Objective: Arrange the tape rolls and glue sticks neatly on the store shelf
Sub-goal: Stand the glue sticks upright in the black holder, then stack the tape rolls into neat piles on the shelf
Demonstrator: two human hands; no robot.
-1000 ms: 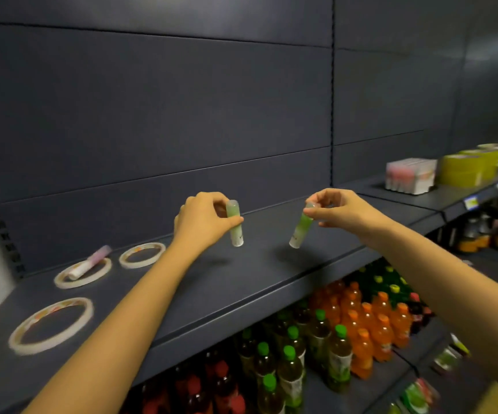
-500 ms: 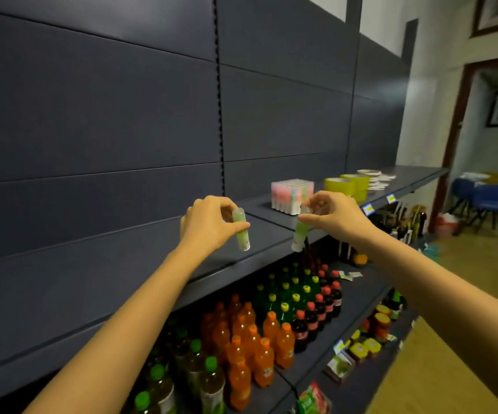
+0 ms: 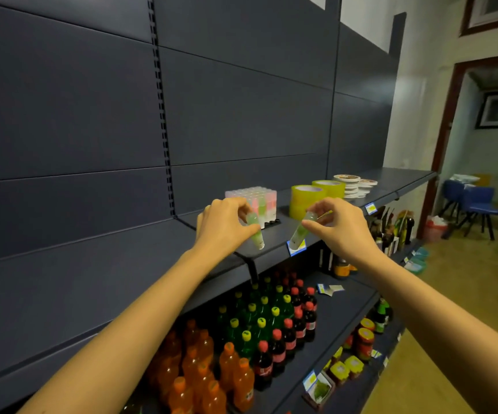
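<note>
My left hand [image 3: 223, 224] pinches a green glue stick [image 3: 255, 231], cap end up, over the dark shelf [image 3: 274, 234]. My right hand [image 3: 338, 225] holds a second green glue stick [image 3: 299, 234], tilted, above the shelf's front edge. Just behind the left hand stands a block of upright pink and green glue sticks [image 3: 253, 198]. Two stacks of yellow tape rolls [image 3: 307, 200] stand to its right, with stacks of thin white tape rolls [image 3: 347, 185] further along.
Below the shelf stand rows of orange, green and dark drink bottles [image 3: 259, 330]. Jars and small packets [image 3: 361, 342] fill the lowest shelf. Blue price tags [image 3: 370, 208] hang on the shelf edge. Blue chairs [image 3: 477, 204] stand in the room at right.
The view has swung right along the shelf, so the loose tape rings at the left are out of sight. Both hands, each still holding a glue stick, are now close to the glue stick block.
</note>
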